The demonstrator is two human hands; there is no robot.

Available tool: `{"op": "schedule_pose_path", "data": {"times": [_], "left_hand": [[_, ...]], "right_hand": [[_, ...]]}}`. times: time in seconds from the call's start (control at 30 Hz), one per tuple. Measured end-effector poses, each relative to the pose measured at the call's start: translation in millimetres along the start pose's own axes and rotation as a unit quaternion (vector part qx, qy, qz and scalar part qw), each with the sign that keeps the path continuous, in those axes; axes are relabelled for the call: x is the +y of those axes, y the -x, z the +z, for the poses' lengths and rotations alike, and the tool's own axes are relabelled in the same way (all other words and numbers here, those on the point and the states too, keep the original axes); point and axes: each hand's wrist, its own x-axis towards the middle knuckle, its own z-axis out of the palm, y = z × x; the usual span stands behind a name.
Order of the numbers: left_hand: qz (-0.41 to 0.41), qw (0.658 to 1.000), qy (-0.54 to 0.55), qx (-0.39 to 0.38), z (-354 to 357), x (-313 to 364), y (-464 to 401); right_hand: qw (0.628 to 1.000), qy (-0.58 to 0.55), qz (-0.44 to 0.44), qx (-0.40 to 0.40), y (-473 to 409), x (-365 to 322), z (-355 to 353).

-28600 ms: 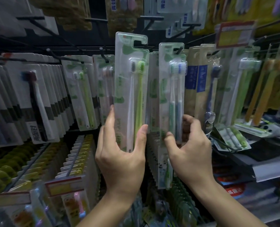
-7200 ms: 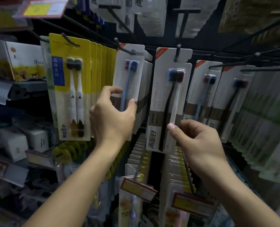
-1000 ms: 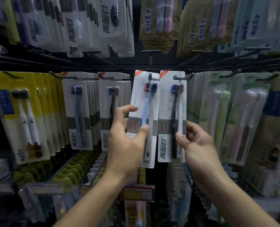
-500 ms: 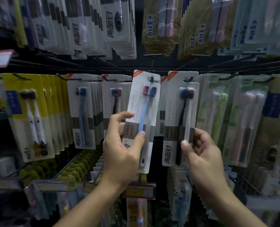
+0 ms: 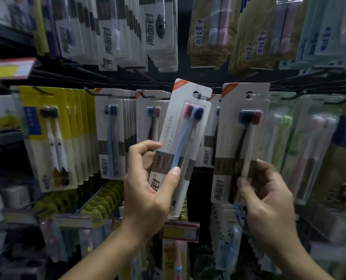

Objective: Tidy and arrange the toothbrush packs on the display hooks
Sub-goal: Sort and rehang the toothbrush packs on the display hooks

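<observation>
My left hand (image 5: pixel 147 190) grips the lower part of a white toothbrush pack with a blue brush (image 5: pixel 185 126), tilted to the right, its hang hole near a black hook tip (image 5: pixel 198 96). My right hand (image 5: pixel 267 201) pinches the bottom of a second white pack with a black brush (image 5: pixel 242 128), held upright beside the first. Whether either pack hangs on a hook I cannot tell. Behind them hang rows of the same white packs (image 5: pixel 115 134).
Yellow packs (image 5: pixel 46 138) hang at the left, clear green and pink brush packs (image 5: pixel 301 142) at the right. More packs (image 5: pixel 160 31) hang in the row above. Black hooks stick out toward me. Price tags (image 5: pixel 179 231) and small packs fill the lower rows.
Over the last second both hands have drawn the two packs toward me and slightly up. The left pack has tipped further to the right, and the two packs have moved apart.
</observation>
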Motion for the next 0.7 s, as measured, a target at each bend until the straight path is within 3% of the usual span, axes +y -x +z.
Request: {"op": "schedule_pose_path", "data": {"times": [0.7], "left_hand": [[0.053,0.998,-0.005,0.027,-19,4,-5]], "right_hand": [[0.998,-0.021,-0.059,0.012,9,-13,46]]}}
